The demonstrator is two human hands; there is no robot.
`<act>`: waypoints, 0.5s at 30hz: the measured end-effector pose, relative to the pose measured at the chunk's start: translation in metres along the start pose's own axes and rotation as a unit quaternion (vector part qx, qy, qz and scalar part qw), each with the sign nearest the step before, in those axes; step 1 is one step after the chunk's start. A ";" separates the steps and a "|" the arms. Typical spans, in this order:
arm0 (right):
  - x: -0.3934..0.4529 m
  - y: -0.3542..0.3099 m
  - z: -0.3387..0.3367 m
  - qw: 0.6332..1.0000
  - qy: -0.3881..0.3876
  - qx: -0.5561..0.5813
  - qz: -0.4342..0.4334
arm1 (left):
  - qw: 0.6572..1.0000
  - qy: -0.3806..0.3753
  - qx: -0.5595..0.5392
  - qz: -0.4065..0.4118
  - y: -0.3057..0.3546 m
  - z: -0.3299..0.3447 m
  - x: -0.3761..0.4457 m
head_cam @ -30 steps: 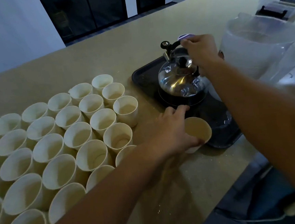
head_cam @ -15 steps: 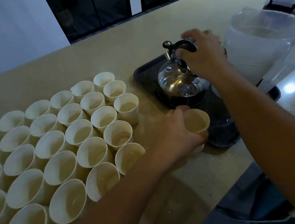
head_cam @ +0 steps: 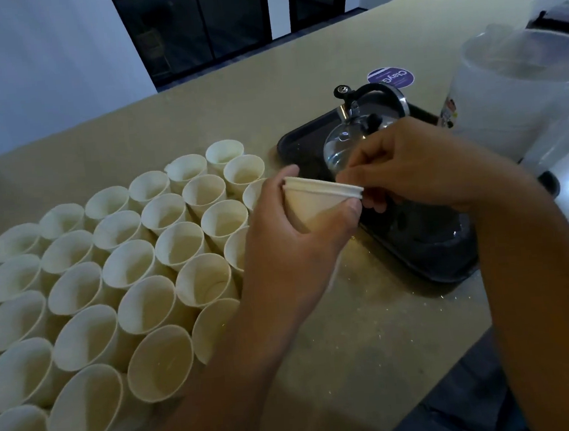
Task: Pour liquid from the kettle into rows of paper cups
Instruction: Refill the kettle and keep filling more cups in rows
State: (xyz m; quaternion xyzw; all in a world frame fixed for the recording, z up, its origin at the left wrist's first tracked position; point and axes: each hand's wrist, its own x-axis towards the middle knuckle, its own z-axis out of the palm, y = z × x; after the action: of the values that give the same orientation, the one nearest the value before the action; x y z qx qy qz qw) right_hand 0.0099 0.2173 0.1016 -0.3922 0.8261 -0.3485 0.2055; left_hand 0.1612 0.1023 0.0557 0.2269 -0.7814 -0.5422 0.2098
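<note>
Paper cups point(head_cam: 163, 260), off-white, stand upright and packed rim to rim in slanting rows over the left of the tan counter point(head_cam: 232, 110); left hand point(head_cam: 292, 245) lifted above the counter's near side, fingers and thumb curled round a stack of cups point(head_cam: 313, 202), rims showing as two thin lips one on the other; right hand point(head_cam: 419, 165) just beside it, fingertips point(head_cam: 348, 175) pinching the stack's top rim at its right edge; steel kettle point(head_cam: 342, 141) w/ black handle sits behind both hands on a black tray point(head_cam: 304, 138), partly hidden by the right hand, nobody holding it; purple round sticker point(head_cam: 390, 77) on the counter beyond the kettle; big clear plastic jug point(head_cam: 513, 99) at far right, near the tray
</note>
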 end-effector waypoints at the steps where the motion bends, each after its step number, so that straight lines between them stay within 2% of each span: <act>1: -0.001 -0.001 0.003 1.000 -0.010 -0.006 -0.004 | 1.000 -0.002 0.009 0.001 -0.002 -0.001 -0.004; 7: 0.003 -0.007 0.020 0.993 -0.103 -0.053 0.025 | 0.995 -0.007 0.099 0.023 -0.007 -0.014 -0.023; 11: 0.004 -0.012 0.024 0.992 -0.127 -0.016 0.021 | 0.991 -0.023 0.132 0.027 -0.007 -0.021 -0.029; 15: 0.004 -0.015 0.024 0.988 -0.145 -0.048 -0.002 | 0.987 -0.023 0.156 0.028 -0.010 -0.023 -0.029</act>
State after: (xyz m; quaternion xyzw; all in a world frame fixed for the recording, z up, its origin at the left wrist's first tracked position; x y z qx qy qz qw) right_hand 0.0300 0.1976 0.0968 -0.4495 0.8025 -0.2483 0.3038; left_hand 0.1993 0.0986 0.0509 0.2222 -0.8669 -0.4132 0.1685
